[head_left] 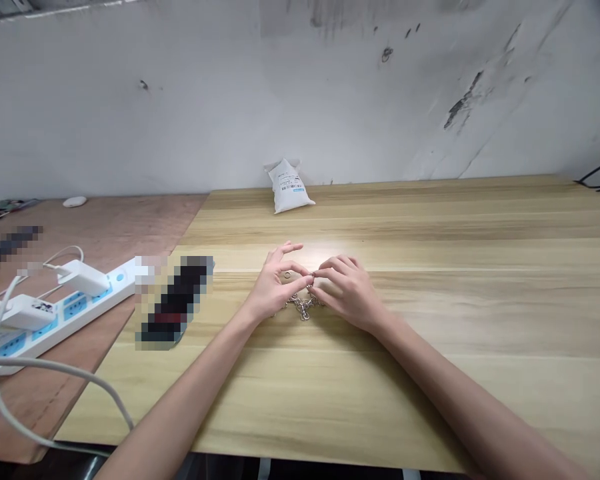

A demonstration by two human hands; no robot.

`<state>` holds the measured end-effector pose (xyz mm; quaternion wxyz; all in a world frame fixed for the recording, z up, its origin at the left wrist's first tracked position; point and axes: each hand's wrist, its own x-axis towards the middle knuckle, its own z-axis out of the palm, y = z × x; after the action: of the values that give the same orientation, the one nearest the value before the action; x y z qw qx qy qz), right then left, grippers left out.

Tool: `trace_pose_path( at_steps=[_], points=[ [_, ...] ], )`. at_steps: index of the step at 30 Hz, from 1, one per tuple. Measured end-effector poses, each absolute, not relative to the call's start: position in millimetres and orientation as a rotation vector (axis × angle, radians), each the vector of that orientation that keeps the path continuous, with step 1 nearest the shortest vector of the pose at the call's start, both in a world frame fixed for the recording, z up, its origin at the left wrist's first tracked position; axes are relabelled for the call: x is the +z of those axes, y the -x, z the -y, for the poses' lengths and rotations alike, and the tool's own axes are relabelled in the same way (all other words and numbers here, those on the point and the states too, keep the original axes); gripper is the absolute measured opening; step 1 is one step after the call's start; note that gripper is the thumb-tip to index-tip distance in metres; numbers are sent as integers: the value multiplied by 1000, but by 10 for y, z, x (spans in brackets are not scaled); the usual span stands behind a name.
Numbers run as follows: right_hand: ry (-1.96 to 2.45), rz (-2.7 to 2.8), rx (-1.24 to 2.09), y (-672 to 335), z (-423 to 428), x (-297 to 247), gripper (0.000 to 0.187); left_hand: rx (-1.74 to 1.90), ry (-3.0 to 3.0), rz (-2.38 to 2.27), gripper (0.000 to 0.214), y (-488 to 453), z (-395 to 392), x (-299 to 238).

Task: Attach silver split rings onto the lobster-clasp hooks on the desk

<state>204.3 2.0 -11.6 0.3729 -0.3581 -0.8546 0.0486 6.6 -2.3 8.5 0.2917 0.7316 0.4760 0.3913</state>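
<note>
My left hand (270,288) and my right hand (353,293) meet at the middle of the wooden table, both pinched at the fingertips. Between them is a small metal ring (311,275), partly covered by the fingers. Just below the fingertips, a silver chain of linked metal rings (304,307) lies bunched on the tabletop. A loose-looking ring (287,275) shows through the gap between my left thumb and forefinger. The other fingers of my left hand are raised, while those of my right hand curl over.
A white plastic packet (290,190) with a printed label stands near the wall. Left of my hands lies a dark, pixelated object (177,303). A white power strip (75,313) with plugged chargers and a looping cable (70,367) crosses the reddish board (145,227).
</note>
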Motion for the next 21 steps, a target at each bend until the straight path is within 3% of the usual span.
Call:
trace_pose_path(
  at_steps=[21],
  points=[
    [913, 2108, 86, -1975, 0, -161, 16, 1100, -1867, -1269, 8, -120, 32, 88]
  ],
)
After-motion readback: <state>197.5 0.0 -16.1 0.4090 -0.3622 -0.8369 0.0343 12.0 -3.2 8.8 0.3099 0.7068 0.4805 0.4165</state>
